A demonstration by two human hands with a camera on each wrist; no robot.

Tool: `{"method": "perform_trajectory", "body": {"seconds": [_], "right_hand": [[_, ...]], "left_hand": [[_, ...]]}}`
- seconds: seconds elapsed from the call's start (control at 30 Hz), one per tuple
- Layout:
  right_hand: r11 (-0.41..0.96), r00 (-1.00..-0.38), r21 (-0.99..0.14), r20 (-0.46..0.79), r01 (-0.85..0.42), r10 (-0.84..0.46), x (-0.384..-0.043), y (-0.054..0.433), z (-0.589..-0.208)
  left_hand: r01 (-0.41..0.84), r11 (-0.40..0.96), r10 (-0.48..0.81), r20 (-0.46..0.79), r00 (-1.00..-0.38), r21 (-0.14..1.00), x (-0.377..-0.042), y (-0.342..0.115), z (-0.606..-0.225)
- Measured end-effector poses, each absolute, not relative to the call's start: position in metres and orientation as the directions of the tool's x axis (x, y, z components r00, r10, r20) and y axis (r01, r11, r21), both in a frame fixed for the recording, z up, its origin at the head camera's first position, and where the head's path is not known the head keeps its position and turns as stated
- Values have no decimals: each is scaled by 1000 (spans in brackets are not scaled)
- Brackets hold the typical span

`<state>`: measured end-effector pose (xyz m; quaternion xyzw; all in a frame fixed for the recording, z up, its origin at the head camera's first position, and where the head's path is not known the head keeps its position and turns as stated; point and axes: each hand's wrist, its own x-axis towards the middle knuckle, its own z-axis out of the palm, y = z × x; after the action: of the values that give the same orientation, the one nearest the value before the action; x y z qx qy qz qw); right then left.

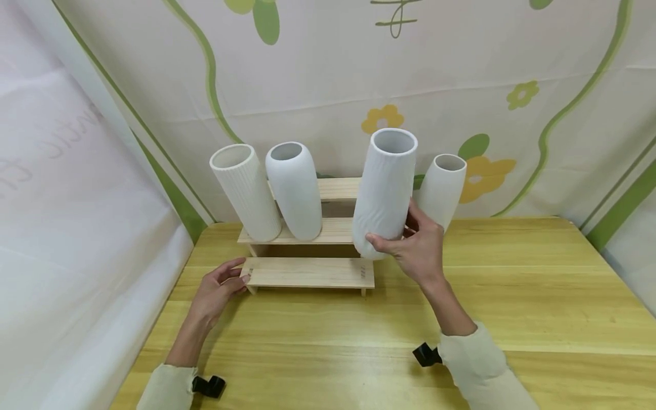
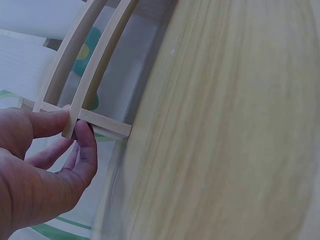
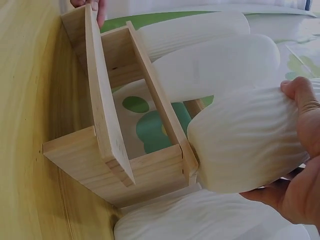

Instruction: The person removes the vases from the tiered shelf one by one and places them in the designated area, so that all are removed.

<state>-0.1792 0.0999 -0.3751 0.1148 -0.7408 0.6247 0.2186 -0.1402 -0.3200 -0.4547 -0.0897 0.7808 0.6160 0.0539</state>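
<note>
My right hand (image 1: 422, 245) grips the lower part of a tall white vase (image 1: 386, 188) with wavy ridges, fingers and thumb on opposite sides. In the right wrist view the base of this vase (image 3: 245, 140) is right at the right end of the rack's middle step. My left hand (image 1: 217, 290) pinches the left end of the lowest step of a pale wooden tiered rack (image 1: 307, 272), with thumb and index finger on the board (image 2: 75, 112) in the left wrist view. A ribbed white vase (image 1: 246, 191) and a smooth white vase (image 1: 294, 193) stand side by side on the middle step's left half.
Another white vase (image 1: 445, 185) stands beside the rack's right end, partly hidden by my right hand. The rack's top step (image 1: 338, 188) shows behind the vases. Under everything lies a wood-grain table (image 1: 318, 347). A printed fabric backdrop (image 1: 318, 74) hangs close behind.
</note>
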Motion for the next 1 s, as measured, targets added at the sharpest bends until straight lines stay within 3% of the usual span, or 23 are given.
{"method": "perform_trajectory", "body": {"seconds": [0.43, 1.0], "right_hand": [[155, -872, -878, 472, -452, 131, -177, 123, -377], [267, -870, -873, 461, -409, 176, -169, 166, -387]], "left_hand": [[-208, 215, -73, -197, -978, 954, -140, -319, -454], [-200, 220, -75, -188, -979, 955, -140, -322, -456]]}}
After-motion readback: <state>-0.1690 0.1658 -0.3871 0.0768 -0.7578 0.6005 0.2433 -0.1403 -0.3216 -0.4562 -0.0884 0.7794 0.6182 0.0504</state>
